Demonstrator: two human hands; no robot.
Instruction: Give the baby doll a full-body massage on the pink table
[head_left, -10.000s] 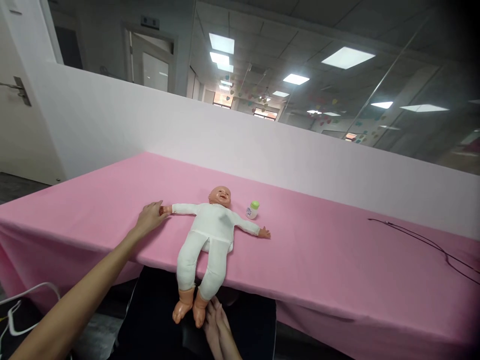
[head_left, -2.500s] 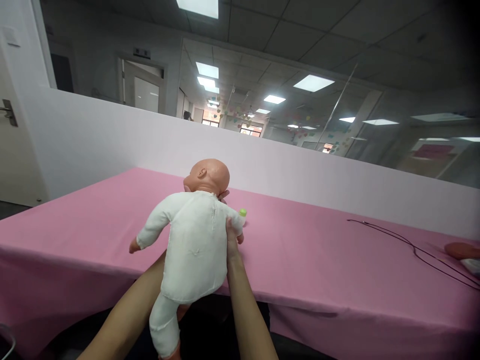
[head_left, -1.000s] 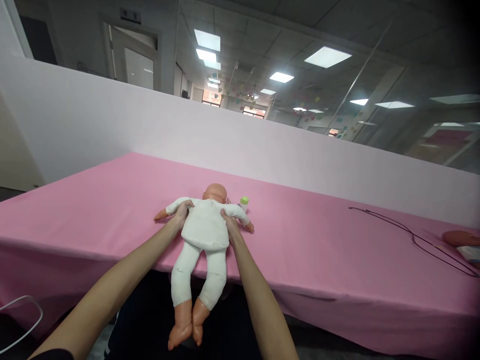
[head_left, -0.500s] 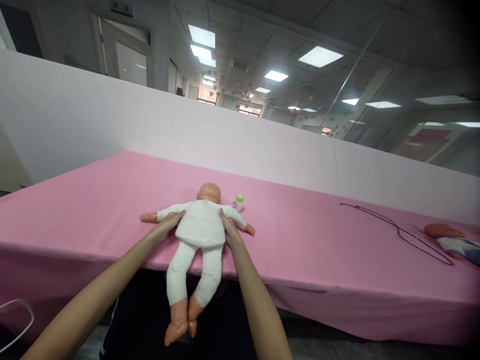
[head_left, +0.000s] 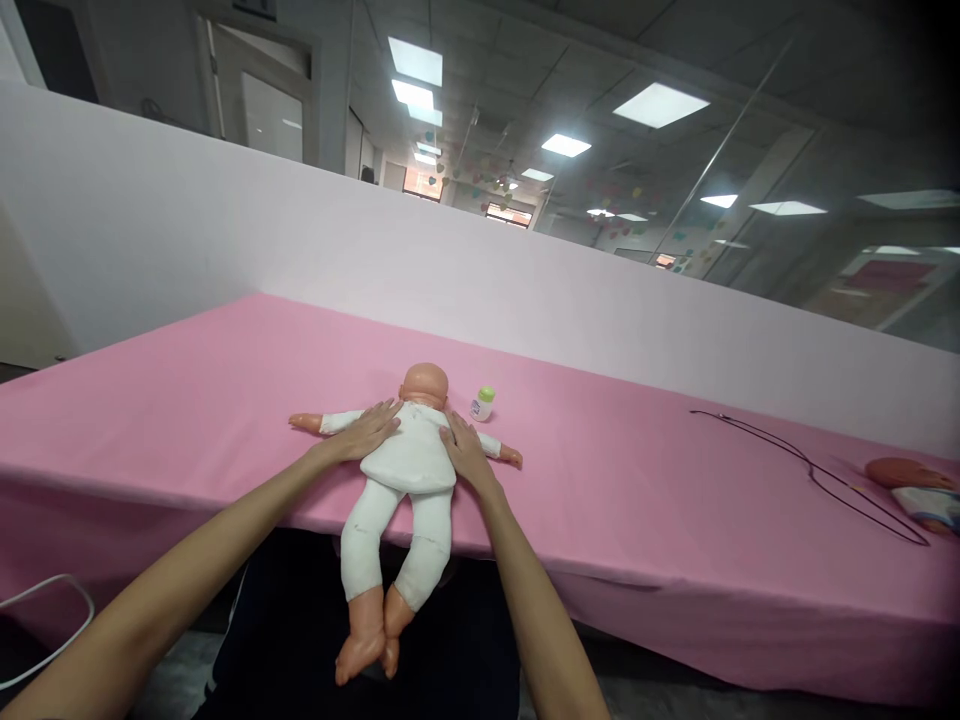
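Observation:
A baby doll (head_left: pixel 411 450) with a white cloth body lies face down on the pink-covered table (head_left: pixel 615 480), its legs hanging over the front edge. My left hand (head_left: pixel 373 430) rests flat on the doll's upper back at the left shoulder, fingers spread. On the right shoulder side lies my right hand (head_left: pixel 465 445), its fingers stretched out toward the doll's head. Just right of the head stands a small jar (head_left: pixel 483 404) with a green lid, touched by neither hand.
A thin dark cord (head_left: pixel 810 465) loops across the table's right part. Beyond it lies a second doll (head_left: pixel 911 490) at the right edge. A white partition (head_left: pixel 450 270) runs behind the table. At the lower left hangs a white cable (head_left: pixel 82 600).
Both hands have shifted from the sides of the doll's torso up onto its shoulders and upper back, with the fingers now laid out on top. The view has moved slightly.

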